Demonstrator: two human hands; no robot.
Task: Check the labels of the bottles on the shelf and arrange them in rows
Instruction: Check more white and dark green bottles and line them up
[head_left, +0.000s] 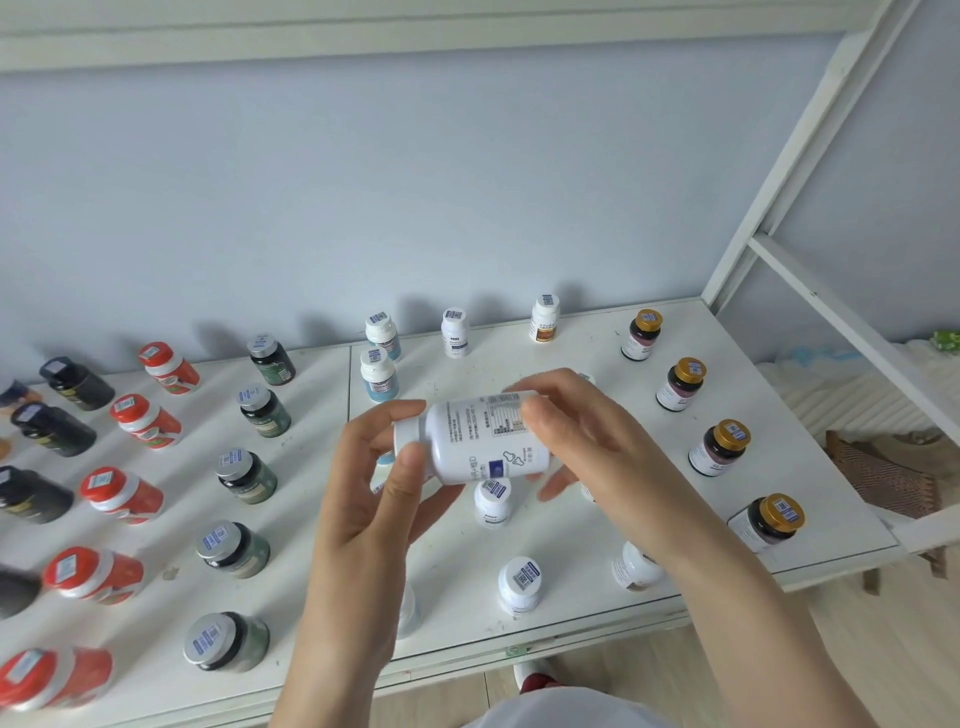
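- The white plastic bottle with a printed label (483, 441) lay on its side in the air above the white shelf board (306, 415). Its cap pointed left and its small print faced up toward the camera. We judged it was held that way so the label could be read.
- The left hand (374, 483) pinched the cap end between thumb and fingertips, and the right hand (582, 431) curled its fingers round the base end. We took this two-ended hold as a way to roll the bottle and bring more of the label into sight.
- On the shelf, the sorted kinds stood upright in lines running front to back: red-capped orange bottles (122, 493), dark green bottles with silver lids (244, 475) beside them, and gold-capped dark bottles (719, 447) near the right edge.
- Under and around the hands, small white bottles (492, 501) stood less evenly, some partly hidden by the arms. We judged that the held bottle belonged among these and that their row was not yet finished.
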